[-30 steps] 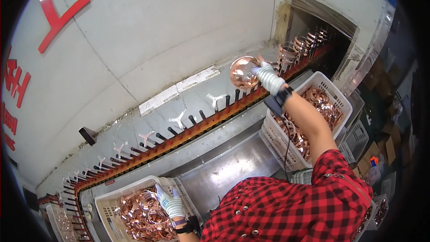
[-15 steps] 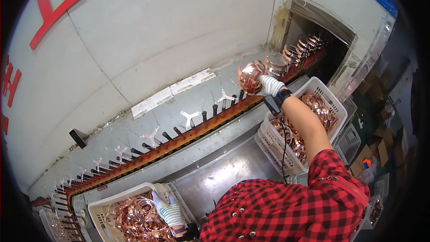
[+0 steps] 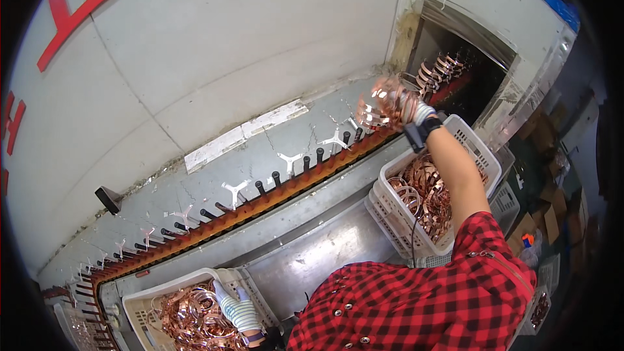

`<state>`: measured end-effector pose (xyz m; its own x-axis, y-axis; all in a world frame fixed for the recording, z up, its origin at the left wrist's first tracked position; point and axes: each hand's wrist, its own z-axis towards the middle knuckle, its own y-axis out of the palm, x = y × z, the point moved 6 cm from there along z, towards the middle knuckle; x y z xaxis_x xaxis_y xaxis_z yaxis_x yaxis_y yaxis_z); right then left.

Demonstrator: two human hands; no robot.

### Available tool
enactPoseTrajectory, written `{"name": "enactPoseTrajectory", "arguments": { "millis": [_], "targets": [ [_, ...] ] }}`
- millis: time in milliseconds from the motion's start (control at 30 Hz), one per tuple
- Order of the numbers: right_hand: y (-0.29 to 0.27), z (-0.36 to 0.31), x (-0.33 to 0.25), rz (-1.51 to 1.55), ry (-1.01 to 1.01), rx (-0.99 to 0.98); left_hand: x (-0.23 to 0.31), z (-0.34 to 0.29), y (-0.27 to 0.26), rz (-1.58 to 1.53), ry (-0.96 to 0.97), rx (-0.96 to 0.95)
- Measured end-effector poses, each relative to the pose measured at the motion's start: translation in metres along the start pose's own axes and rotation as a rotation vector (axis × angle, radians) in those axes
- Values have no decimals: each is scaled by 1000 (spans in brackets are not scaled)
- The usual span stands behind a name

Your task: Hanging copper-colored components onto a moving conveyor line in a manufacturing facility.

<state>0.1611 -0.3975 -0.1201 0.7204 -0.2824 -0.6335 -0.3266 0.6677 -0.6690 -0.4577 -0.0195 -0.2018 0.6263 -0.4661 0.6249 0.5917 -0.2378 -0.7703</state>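
Below, I see the steel tray (image 3: 318,247) spanning between the left basket (image 3: 162,288) and right basket (image 3: 398,211), the orange rail (image 3: 260,205) edging its far side toward the dark wall opening (image 3: 482,84). Near that opening, the right hand (image 3: 411,108) meets blurred copper rings (image 3: 376,107), grip untellable; the left hand (image 3: 239,310), fingers apart, rests over the left basket.
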Motion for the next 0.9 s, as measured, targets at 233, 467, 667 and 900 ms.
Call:
{"name": "enactPoseTrajectory", "arguments": {
  "millis": [233,467,667,900],
  "targets": [
    [-11,-3,-77,457,208,556,5,1,7,-67,11,-10],
    [-48,-60,34,1449,470,752,3,8,11,-101,23,-37],
    [27,-42,59,1338,721,228,13,9,15,-52,45,-35],
    [-11,-33,-74,1212,284,692,3,5,10,-82,-18,-13]
  ]
}}
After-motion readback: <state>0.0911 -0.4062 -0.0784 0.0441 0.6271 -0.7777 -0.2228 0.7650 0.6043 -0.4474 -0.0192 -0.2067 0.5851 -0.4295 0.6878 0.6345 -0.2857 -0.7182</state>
